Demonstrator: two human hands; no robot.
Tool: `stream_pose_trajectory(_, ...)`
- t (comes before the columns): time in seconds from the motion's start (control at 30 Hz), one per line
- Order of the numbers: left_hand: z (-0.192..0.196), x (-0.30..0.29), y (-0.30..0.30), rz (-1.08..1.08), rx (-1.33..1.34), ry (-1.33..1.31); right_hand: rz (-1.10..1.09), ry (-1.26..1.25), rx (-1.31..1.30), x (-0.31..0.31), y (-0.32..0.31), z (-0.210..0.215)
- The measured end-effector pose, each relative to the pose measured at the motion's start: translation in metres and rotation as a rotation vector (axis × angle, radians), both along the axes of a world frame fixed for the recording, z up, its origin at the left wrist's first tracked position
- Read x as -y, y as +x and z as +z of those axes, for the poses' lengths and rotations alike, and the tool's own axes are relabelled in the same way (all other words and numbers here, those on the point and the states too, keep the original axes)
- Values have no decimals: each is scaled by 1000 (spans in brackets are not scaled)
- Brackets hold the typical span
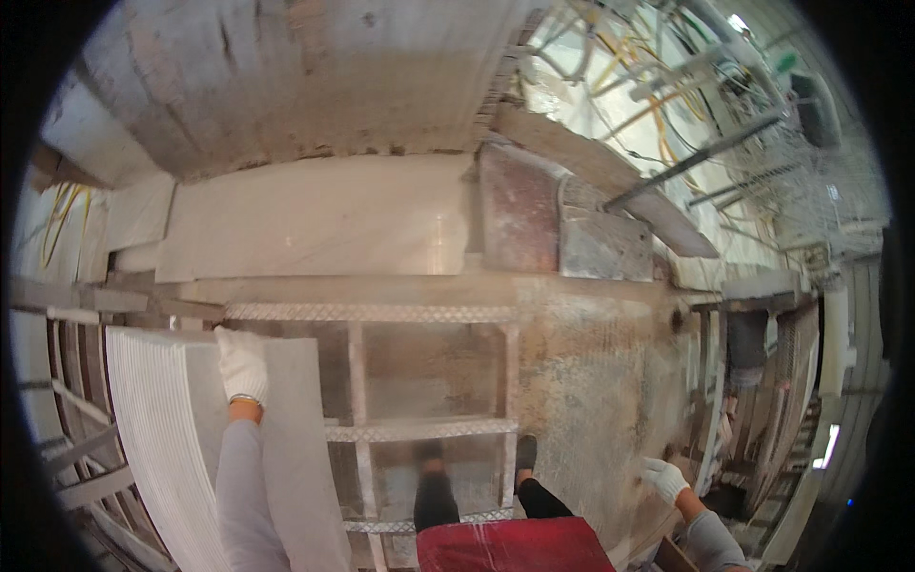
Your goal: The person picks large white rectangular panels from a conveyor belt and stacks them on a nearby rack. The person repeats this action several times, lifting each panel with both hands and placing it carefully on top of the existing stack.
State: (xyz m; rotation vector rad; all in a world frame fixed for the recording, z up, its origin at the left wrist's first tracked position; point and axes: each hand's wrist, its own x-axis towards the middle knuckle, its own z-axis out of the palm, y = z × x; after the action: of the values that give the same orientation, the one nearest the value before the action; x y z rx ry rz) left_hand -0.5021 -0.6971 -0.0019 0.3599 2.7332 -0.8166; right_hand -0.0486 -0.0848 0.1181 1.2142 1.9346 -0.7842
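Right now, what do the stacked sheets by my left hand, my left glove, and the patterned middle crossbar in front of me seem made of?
Stacked sheets: possibly stone or board; pale, matte, flat, with thin straight edges.
Left glove: likely knitted cotton or similar yarn; white, soft, with a snug cuff.
Middle crossbar: probably metal tread plate, dull, judging by its diamond pattern.

No txt, nos. or signs legible; rim blurry, can't be sure
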Motion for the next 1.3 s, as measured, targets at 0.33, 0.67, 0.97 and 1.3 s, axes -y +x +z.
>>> stream_pose_trajectory(0.33,-11,-28,200,-119,117,593,598,-255,381,23,178,47)
stream_pose_trajectory(0.67,-22,7,430,536,1043,506,790,-119,89,-8,212,32)
stream_pose_trajectory(0.97,24,-37,328,-36,1148,591,335,-42,-45,24,254,31)
stream_pose_trajectory(1.3,54,-201,255,799,1103,925,591,-96,-144,33,345,-19)
